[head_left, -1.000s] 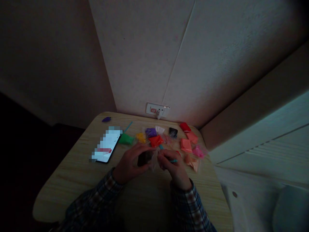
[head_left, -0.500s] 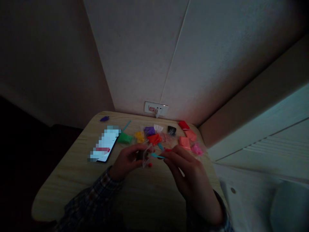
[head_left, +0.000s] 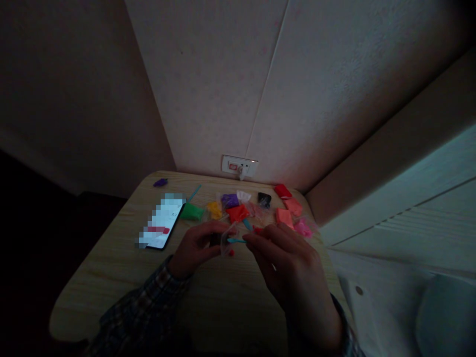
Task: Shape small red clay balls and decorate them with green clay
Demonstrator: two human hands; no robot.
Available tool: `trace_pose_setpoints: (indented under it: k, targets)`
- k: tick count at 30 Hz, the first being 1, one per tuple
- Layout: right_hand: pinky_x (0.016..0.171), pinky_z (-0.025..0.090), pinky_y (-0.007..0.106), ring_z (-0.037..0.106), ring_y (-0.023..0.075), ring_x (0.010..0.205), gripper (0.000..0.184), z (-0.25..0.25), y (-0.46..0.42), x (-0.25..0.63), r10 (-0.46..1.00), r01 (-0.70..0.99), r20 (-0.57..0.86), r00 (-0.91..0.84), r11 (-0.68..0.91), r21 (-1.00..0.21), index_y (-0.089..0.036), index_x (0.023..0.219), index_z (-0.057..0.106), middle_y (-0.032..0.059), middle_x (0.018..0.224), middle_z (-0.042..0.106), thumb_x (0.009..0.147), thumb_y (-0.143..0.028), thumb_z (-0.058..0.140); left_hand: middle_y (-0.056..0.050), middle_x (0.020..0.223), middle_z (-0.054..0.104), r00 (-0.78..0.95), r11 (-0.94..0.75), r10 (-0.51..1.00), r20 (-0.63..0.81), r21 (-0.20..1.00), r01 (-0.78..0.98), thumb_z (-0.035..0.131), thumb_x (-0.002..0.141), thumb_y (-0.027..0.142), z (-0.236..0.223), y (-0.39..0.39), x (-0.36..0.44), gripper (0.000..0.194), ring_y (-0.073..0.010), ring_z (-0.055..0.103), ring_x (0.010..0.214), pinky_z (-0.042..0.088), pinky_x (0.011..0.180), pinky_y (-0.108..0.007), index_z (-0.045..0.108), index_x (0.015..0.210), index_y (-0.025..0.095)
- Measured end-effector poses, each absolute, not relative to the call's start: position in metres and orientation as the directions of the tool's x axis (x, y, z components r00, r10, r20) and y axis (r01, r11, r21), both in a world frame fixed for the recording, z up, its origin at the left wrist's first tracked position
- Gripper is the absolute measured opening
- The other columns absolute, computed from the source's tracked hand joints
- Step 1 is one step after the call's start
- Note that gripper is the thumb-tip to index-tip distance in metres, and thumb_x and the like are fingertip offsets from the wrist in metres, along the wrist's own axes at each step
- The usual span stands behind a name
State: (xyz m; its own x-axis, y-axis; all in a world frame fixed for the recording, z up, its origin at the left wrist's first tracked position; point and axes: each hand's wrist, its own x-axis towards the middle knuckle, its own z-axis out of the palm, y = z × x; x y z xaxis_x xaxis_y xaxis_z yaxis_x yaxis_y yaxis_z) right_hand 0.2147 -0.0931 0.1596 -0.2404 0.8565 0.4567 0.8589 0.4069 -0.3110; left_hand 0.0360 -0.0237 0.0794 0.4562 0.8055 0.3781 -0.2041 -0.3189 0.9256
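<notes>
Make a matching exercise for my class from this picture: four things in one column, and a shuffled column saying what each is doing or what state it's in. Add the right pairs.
Things
1. Left hand
2. Right hand
3. Phone
4. Wall socket

States
A. Holds a light-blue tool
B. Has a plug in it
C. Lit up
D. Holds a clear bag

Right pairs: 1-D, 2-A, 3-C, 4-B

Turquoise tool (head_left: pixel 237 240); green packet (head_left: pixel 192 212); plaid sleeves (head_left: pixel 150 292).
</notes>
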Motion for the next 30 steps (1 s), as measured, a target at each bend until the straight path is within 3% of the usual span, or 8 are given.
trace_pose_setpoints:
  k: [8, 16, 24, 30]
  targets:
    - [0.058, 0.037, 0.030, 0.050, 0.0180, 0.066, 0.011, 0.158, -0.092, 0.213, 0.858, 0.898, 0.467, -0.216, 0.362, -0.251, -0.018, 0.084, 0.067, 0.0022, 0.070, 0.059, 0.083, -0.012, 0.058, -0.006, 0.090, 0.070, 0.468, -0.284, 0.808, 0.358, 0.933, -0.223, 0.071, 0.075, 0.027, 0.083, -0.025, 0.035, 0.020, -0.0195, 0.065, 0.084, 0.053, 0.073, -0.029, 0.072, 0.094, 0.020]
    - [0.063, 0.041, 0.029, 0.049, 0.0169, 0.070, 0.010, 0.159, -0.095, 0.208, 0.828, 0.843, 0.523, -0.202, 0.419, -0.337, -0.016, 0.081, 0.066, 0.0033, 0.072, 0.062, 0.085, -0.013, 0.057, -0.007, 0.086, 0.069, 0.464, -0.276, 0.802, 0.376, 0.922, -0.271, 0.070, 0.075, 0.025, 0.083, -0.027, 0.035, 0.016, -0.0183, 0.064, 0.077, 0.052, 0.063, -0.026, 0.071, 0.089, 0.018]
    - [0.061, 0.040, 0.028, 0.049, 0.0157, 0.068, 0.013, 0.156, -0.100, 0.207, 0.828, 0.832, 0.530, -0.184, 0.418, -0.365, -0.017, 0.083, 0.067, 0.0031, 0.070, 0.061, 0.088, -0.014, 0.054, -0.006, 0.078, 0.068, 0.457, -0.424, 0.737, 0.498, 0.867, -0.261, 0.068, 0.078, 0.031, 0.080, -0.025, 0.036, 0.014, -0.0176, 0.062, 0.075, 0.049, 0.067, -0.028, 0.070, 0.082, 0.017]
    - [0.060, 0.040, 0.028, 0.049, 0.0148, 0.066, 0.016, 0.155, -0.102, 0.206, 0.842, 0.815, 0.505, -0.191, 0.423, -0.397, -0.018, 0.085, 0.068, 0.0020, 0.068, 0.060, 0.089, -0.014, 0.053, -0.004, 0.077, 0.066, 0.445, -0.438, 0.735, 0.512, 0.859, -0.265, 0.070, 0.078, 0.026, 0.080, -0.025, 0.036, 0.010, -0.0161, 0.060, 0.073, 0.048, 0.065, -0.027, 0.069, 0.083, 0.018]
